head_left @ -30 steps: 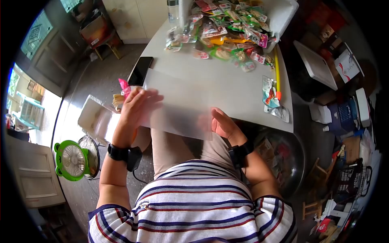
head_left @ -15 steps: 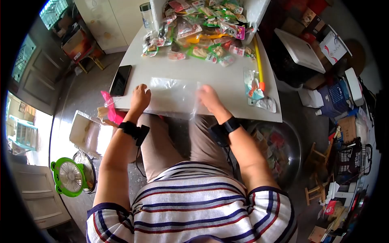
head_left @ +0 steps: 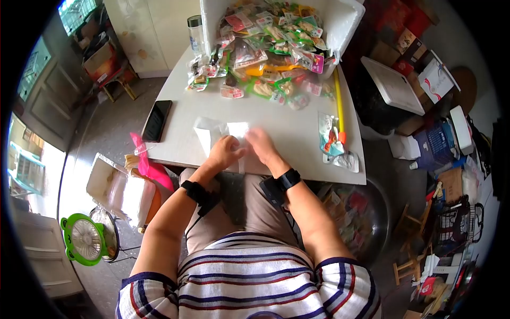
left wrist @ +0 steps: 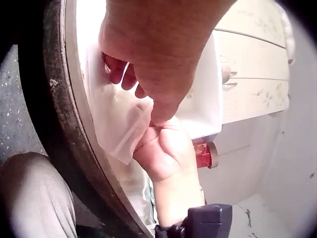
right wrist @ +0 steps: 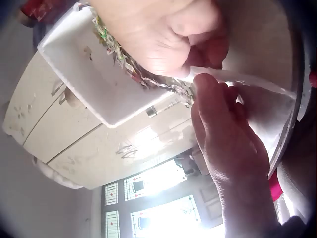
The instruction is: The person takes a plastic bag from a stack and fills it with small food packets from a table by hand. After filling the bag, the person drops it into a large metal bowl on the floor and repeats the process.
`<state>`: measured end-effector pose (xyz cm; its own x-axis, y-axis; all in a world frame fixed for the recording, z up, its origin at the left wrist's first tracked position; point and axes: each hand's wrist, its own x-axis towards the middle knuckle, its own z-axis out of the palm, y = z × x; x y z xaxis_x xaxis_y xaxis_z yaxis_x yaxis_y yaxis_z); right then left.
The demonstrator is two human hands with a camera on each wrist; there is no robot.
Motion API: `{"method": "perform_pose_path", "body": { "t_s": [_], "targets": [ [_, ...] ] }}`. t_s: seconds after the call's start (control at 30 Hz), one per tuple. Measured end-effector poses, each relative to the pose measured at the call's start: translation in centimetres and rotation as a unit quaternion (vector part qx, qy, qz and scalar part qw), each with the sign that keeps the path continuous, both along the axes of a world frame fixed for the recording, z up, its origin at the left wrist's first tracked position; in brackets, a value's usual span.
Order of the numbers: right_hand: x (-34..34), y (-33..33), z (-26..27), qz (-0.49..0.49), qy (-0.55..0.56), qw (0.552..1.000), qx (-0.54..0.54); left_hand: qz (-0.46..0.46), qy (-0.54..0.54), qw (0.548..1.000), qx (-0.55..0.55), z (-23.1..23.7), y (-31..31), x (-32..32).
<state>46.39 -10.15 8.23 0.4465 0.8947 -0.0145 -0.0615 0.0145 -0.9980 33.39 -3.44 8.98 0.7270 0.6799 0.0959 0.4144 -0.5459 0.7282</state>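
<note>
A clear, frosted plastic bag (head_left: 204,134) is between my two hands over the front edge of the white table (head_left: 289,125). My left hand (head_left: 225,152) grips the bag's edge, its fingers curled in the left wrist view. Close beside it, slightly blurred, my right hand (head_left: 260,145) pinches the same bag. Thumbs and fingertips of both hands meet at the bag's edge in the right wrist view, where the film (right wrist: 267,111) stretches away toward the table rim. Part of the bag is hidden behind the hands.
Small food packets (head_left: 265,69) spill from a white foam box (head_left: 345,32) at the back. A phone (head_left: 157,121) lies left, a jar (head_left: 195,34) behind it. At right are a yellow stick (head_left: 338,101) and loose packets (head_left: 329,139). A metal basin (head_left: 372,223) stands below.
The bag was spread wide between both hands; now the hands are close together and the bag is bunched between them. My left hand moved right. The head view shifted too.
</note>
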Motion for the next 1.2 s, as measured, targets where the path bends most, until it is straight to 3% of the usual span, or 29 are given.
{"method": "perform_pose_path", "body": {
  "t_s": [0.1, 0.3, 0.47, 0.57, 0.6, 0.7, 0.8, 0.9, 0.97, 1.03, 1.1, 1.17, 1.2],
  "targets": [
    [-0.3, 0.2, 0.3, 0.056, 0.084, 0.995, 0.023, 0.008, 0.01, 1.0, 0.006, 0.4, 0.0, 0.0],
    [-0.2, 0.4, -0.5, 0.099, 0.089, 0.991, 0.024, 0.01, -0.003, 1.0, -0.009, -0.6, 0.3, 0.0],
    [0.1, 0.3, -0.2, 0.039, 0.01, 0.999, -0.029, 0.029, -0.021, 0.998, -0.042, -1.0, 0.7, -0.3],
    [-0.1, 0.7, -0.6, 0.029, -0.054, 0.998, -0.018, 0.051, -0.069, 0.992, 0.093, -2.7, -0.2, 0.5],
    [-0.1, 0.9, -0.9, 0.025, -0.073, 0.997, -0.002, 0.029, -0.053, 0.98, 0.188, -1.9, -1.0, 0.8],
    [0.7, 1.4, -1.2, 0.033, -0.116, 0.993, -0.006, 0.093, -0.063, 0.974, 0.196, -1.5, -1.7, 0.7],
    [2.1, 1.1, -0.2, 0.089, -0.017, 0.995, -0.05, 0.118, -0.104, 0.986, 0.05, -2.4, 0.1, 0.1],
    [5.5, 1.7, 0.3, 0.08, -0.086, 0.987, -0.112, 0.123, -0.054, 0.981, 0.14, -3.1, 0.9, -0.4],
    [9.5, 3.4, -2.2, -0.035, -0.267, 0.96, -0.077, 0.103, -0.085, 0.974, 0.186, -2.9, 0.7, -0.5],
    [12.0, 3.7, -1.2, -0.123, -0.36, 0.924, -0.032, 0.111, -0.085, 0.97, 0.199, -2.6, 0.4, -0.4],
    [15.6, 4.7, -1.6, -0.156, -0.463, 0.865, -0.113, 0.111, -0.093, 0.969, 0.2, -3.0, 0.5, -0.3],
    [16.9, 5.0, -1.3, -0.196, -0.51, 0.824, -0.149, 0.111, -0.09, 0.969, 0.202, -3.1, 0.7, -0.5],
    [16.6, 4.7, -0.1, -0.174, -0.498, 0.819, -0.224, 0.109, -0.084, 0.969, 0.203, -3.0, 0.6, -0.5]
  ]
}}
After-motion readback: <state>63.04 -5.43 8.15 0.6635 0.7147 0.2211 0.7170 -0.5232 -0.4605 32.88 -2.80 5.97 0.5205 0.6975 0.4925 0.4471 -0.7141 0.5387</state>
